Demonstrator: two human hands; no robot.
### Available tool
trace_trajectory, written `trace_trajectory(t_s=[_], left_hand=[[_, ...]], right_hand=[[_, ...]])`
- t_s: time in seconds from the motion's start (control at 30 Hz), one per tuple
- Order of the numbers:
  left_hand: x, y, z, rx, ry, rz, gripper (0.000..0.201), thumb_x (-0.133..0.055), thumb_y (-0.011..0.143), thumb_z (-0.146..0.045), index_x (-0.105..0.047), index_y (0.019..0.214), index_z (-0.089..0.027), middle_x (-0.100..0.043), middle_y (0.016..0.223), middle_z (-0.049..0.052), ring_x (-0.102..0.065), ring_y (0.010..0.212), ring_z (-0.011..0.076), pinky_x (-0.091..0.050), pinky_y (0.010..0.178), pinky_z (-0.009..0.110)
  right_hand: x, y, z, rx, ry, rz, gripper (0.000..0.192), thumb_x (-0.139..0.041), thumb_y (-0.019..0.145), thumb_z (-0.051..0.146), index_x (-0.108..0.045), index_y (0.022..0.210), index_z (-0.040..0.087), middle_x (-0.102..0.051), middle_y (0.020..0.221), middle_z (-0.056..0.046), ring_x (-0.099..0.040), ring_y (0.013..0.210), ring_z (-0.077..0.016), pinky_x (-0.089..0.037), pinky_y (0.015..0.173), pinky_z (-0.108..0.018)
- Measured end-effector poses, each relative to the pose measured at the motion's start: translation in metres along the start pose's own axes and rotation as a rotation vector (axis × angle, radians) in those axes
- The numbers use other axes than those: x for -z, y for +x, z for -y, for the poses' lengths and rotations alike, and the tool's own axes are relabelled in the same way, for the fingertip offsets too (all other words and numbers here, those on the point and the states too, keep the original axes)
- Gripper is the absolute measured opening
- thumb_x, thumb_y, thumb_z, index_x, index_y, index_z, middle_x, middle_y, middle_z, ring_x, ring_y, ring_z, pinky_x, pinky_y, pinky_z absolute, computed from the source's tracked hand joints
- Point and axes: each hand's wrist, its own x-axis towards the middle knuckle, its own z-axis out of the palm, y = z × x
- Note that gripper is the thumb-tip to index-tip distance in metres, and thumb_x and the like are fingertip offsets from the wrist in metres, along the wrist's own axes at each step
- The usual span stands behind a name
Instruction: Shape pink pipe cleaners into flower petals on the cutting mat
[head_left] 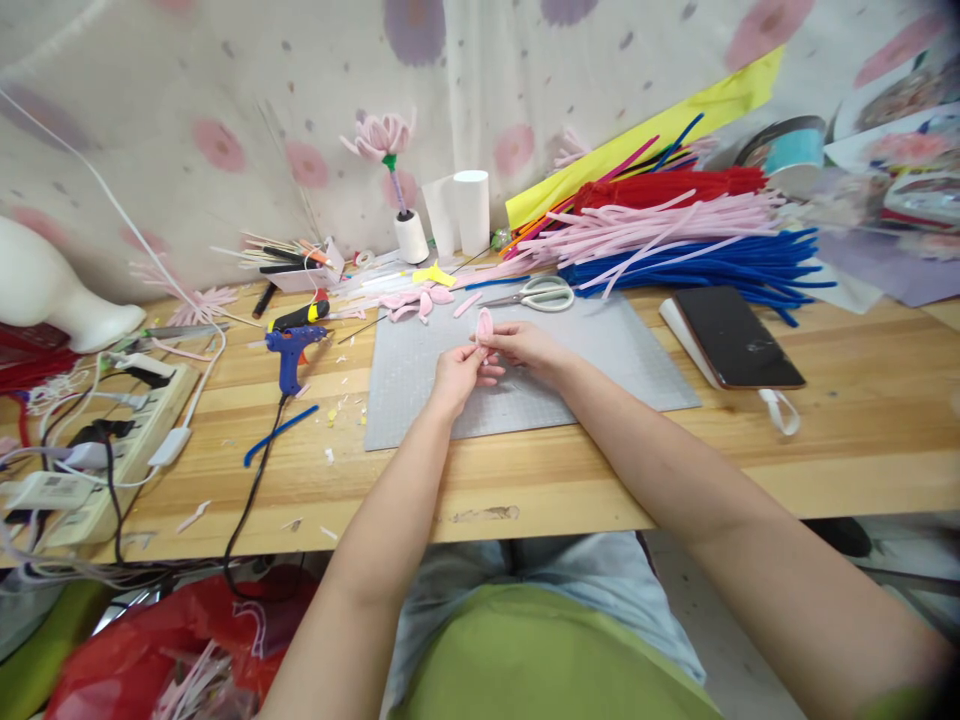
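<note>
Pinching one pink petal (484,326) between two hands: left hand (459,372), right hand (525,346).

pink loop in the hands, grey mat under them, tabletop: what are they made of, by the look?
Pink loop, pinched by left hand and right hand: probably a fuzzy pipe cleaner, matching the soft pink stems piled behind. Grey mat: matte, flat, likely a rubbery or plastic cutting mat. Tabletop: wood, visible grain, smooth finish.
</note>
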Motion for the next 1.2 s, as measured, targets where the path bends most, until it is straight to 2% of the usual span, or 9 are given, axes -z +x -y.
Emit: trace_trajectory(t_s=[0.23, 0.37, 0.53, 0.67, 0.8, 0.93, 1.03, 1.13, 1.2], left_hand=[[0.0, 0.003, 0.001, -0.039, 0.004, -0.058, 0.014, -0.045, 0.084, -0.017, -0.055, 0.077, -0.01, -0.058, 0.061, -0.001, -0.06, 0.049, 0.0077, -0.05, 0.051, 0.021], [0.0, 0.006, 0.007, -0.069, 0.099, -0.063, 0.01, -0.045, 0.083, -0.015, -0.053, 0.078, -0.011, -0.056, 0.057, -0.001, -0.059, 0.047, 0.0079, -0.049, 0.05, 0.02], [0.003, 0.009, 0.014, -0.167, 0.155, -0.098, 0.019, -0.048, 0.082, -0.016, -0.052, 0.1, -0.013, -0.058, 0.061, -0.002, -0.059, 0.049, 0.008, -0.05, 0.05, 0.021], [0.006, 0.011, 0.017, -0.237, 0.293, -0.08, 0.019, -0.044, 0.083, -0.017, -0.061, 0.091, -0.014, -0.057, 0.063, -0.001, -0.058, 0.05, 0.0063, -0.05, 0.052, 0.019], [0.007, 0.013, 0.018, -0.247, 0.276, -0.062, 0.018, -0.044, 0.084, -0.019, -0.062, 0.084, -0.014, -0.057, 0.062, -0.001, -0.058, 0.051, 0.0066, -0.051, 0.055, 0.02], [0.003, 0.011, 0.014, -0.19, 0.122, -0.039, 0.017, -0.044, 0.084, -0.018, -0.06, 0.078, -0.013, -0.058, 0.063, -0.001, -0.06, 0.056, 0.0088, -0.052, 0.058, 0.023], [0.002, 0.008, 0.008, -0.109, -0.061, -0.022, 0.014, -0.046, 0.083, -0.017, -0.059, 0.081, -0.012, -0.061, 0.067, 0.001, -0.062, 0.063, 0.0093, -0.053, 0.063, 0.023], [0.004, 0.007, 0.003, -0.059, -0.184, 0.002, 0.013, -0.048, 0.083, -0.017, -0.059, 0.081, -0.011, -0.061, 0.068, 0.001, -0.062, 0.062, 0.0085, -0.052, 0.065, 0.024], [0.006, 0.008, 0.002, -0.042, -0.217, 0.005, 0.013, -0.048, 0.083, -0.017, -0.058, 0.079, -0.01, -0.059, 0.065, 0.0, -0.061, 0.057, 0.0072, -0.052, 0.063, 0.023]], right_hand=[[0.007, -0.002, 0.004, 0.123, -0.156, 0.126, 0.033, -0.053, 0.075, 0.047, -0.056, 0.074, 0.015, -0.049, 0.06, 0.003, -0.033, 0.043, -0.0035, -0.022, 0.039, -0.02], [0.004, 0.0, 0.006, 0.162, -0.201, 0.031, 0.023, -0.056, 0.071, 0.037, -0.054, 0.068, 0.014, -0.046, 0.054, 0.005, -0.034, 0.045, -0.0042, -0.024, 0.043, -0.02], [-0.001, 0.002, 0.005, 0.18, -0.189, -0.019, 0.021, -0.056, 0.068, 0.034, -0.057, 0.069, 0.013, -0.049, 0.054, 0.003, -0.039, 0.05, -0.0067, -0.028, 0.048, -0.022], [-0.003, 0.005, -0.002, 0.168, -0.231, -0.075, 0.022, -0.055, 0.068, 0.034, -0.058, 0.067, 0.013, -0.051, 0.055, 0.002, -0.041, 0.052, -0.0078, -0.03, 0.051, -0.023], [-0.007, 0.008, -0.005, 0.185, -0.354, -0.238, 0.021, -0.058, 0.068, 0.033, -0.057, 0.062, 0.014, -0.051, 0.057, 0.001, -0.041, 0.053, -0.0083, -0.031, 0.053, -0.024], [-0.008, 0.006, 0.0, 0.226, -0.283, -0.317, 0.021, -0.062, 0.068, 0.03, -0.057, 0.083, 0.015, -0.052, 0.061, 0.003, -0.044, 0.055, -0.0085, -0.033, 0.053, -0.022], [-0.004, 0.002, 0.004, 0.103, -0.14, -0.21, 0.025, -0.058, 0.073, 0.035, -0.055, 0.089, 0.016, -0.054, 0.064, 0.002, -0.045, 0.051, -0.0075, -0.031, 0.046, -0.02], [0.001, -0.001, 0.004, 0.024, -0.094, -0.032, 0.024, -0.058, 0.074, 0.039, -0.056, 0.075, 0.015, -0.052, 0.06, 0.002, -0.04, 0.046, -0.0055, -0.027, 0.042, -0.019], [0.002, -0.001, 0.003, 0.025, -0.065, -0.011, 0.027, -0.059, 0.072, 0.041, -0.056, 0.07, 0.015, -0.051, 0.057, 0.002, -0.037, 0.045, -0.0048, -0.026, 0.041, -0.019]])
